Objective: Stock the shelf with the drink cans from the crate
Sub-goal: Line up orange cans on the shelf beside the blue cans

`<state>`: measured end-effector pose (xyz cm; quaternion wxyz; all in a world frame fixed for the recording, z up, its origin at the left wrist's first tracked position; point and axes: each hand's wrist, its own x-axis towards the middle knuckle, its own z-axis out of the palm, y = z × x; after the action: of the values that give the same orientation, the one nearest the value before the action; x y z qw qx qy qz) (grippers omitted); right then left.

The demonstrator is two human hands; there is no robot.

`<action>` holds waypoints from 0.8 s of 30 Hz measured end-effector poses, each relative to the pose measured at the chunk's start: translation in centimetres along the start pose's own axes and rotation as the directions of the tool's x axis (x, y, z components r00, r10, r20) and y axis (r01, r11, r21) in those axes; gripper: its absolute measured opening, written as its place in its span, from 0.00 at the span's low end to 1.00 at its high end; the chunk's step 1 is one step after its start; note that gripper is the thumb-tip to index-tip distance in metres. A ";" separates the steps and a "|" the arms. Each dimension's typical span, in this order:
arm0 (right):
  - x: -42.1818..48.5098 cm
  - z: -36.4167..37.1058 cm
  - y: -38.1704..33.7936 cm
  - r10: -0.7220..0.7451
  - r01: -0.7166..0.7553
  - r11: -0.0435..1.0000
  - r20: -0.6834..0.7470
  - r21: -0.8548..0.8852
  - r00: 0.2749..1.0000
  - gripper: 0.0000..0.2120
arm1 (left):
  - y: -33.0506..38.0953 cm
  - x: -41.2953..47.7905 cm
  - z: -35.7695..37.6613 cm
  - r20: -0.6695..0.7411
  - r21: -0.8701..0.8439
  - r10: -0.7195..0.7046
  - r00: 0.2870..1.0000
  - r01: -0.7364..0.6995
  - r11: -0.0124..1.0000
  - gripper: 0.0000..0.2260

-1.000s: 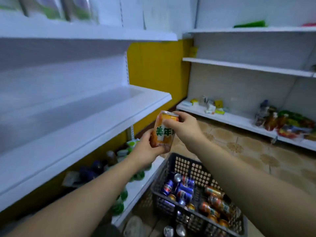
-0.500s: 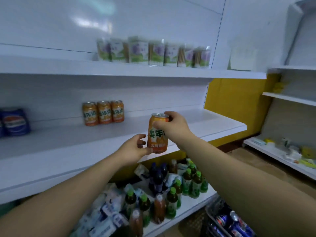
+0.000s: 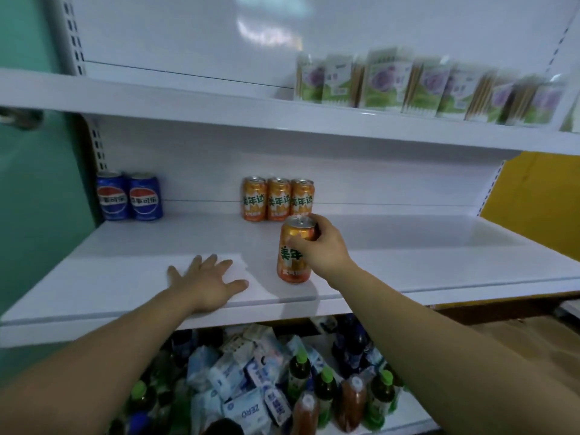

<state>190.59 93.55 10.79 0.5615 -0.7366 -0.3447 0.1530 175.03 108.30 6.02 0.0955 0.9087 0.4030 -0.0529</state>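
since 0.5 s earlier, left hand [image 3: 209, 282] had dropped from the orange can [image 3: 294, 250] to lie flat, fingers spread, on the white shelf [image 3: 125, 277]. right hand [image 3: 323, 246] grasped the can near its top, upright on the near shelf (3 matching cans [image 3: 277, 199] stood far behind; 2 blue cans [image 3: 130, 196] far left).

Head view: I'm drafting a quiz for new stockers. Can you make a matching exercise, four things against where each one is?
1. blue cans
2. cartons
3. bottles
4. lone orange can

A. bottom shelf
B. top shelf, right
C. middle shelf, back left
D. in the right hand, near the middle shelf's front

Pairs: 1-C, 2-B, 3-A, 4-D.
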 end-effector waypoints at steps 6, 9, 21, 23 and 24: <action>4.2 2.8 1.1 -0.067 0.065 0.998 0.046 0.026 0.997 0.27 | -0.5 0.8 1.2 -0.085 0.011 0.011 0.996 -0.010 1.000 0.36; 6.6 4.5 1.6 -0.113 0.112 0.994 0.053 0.012 0.992 0.25 | -0.5 1.0 1.3 -0.111 -0.009 0.007 0.994 -0.008 1.000 0.34; 13.9 8.2 2.2 -0.177 0.177 0.981 0.013 -0.073 0.984 0.26 | -0.7 1.1 1.5 -0.142 -0.069 0.002 0.990 -0.012 0.998 0.32; 14.6 8.7 2.4 -0.174 0.175 0.984 0.025 -0.036 0.984 0.25 | -0.7 1.1 1.6 -0.143 -0.078 0.002 0.990 -0.013 0.997 0.32; 14.9 8.9 2.4 -0.186 0.187 0.982 0.029 -0.021 0.982 0.25 | -0.8 1.1 1.6 -0.144 -0.079 0.002 0.990 -0.014 0.997 0.32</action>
<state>196.60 109.77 8.09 0.5598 -0.7055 -0.4216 0.1055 175.16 109.28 4.15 0.1029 0.9072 0.4069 0.0291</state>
